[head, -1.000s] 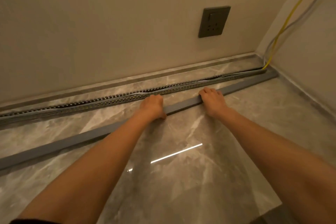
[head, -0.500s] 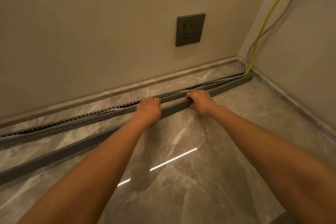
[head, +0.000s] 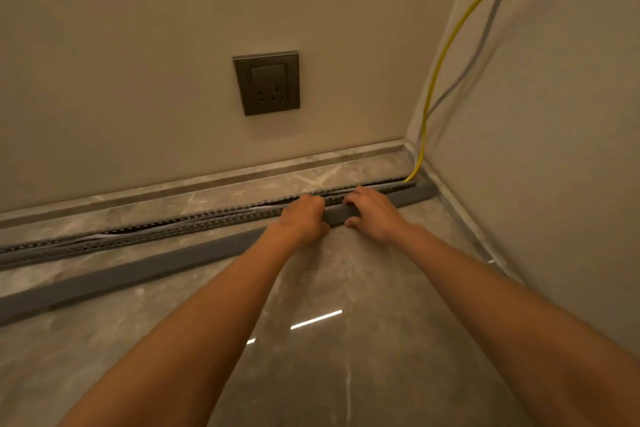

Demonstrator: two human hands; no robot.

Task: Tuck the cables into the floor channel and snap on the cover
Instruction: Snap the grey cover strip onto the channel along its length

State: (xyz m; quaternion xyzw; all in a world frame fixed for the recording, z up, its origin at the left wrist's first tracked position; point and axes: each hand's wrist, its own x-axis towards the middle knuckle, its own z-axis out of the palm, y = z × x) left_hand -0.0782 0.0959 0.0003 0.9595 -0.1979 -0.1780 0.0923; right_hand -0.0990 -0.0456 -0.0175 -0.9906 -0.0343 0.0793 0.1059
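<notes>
A long slotted grey floor channel (head: 194,224) runs along the wall base, with grey cables lying inside it. A long grey cover strip (head: 121,276) lies on the marble floor just in front of it, its right end reaching the corner. My left hand (head: 303,218) and my right hand (head: 372,213) both grip the cover close together, near its right part, fingers curled over its far edge beside the channel. A yellow cable (head: 446,52) and a grey cable (head: 485,38) come down the right wall into the channel's end at the corner.
A dark wall socket (head: 266,83) sits on the back wall above the channel. A marble skirting ledge (head: 207,180) runs between wall and channel. The right wall closes the corner. Glossy marble floor (head: 329,357) spreads toward me.
Both hands have slid the cover toward the channel and come closer together along it. The view has shifted toward the right corner.
</notes>
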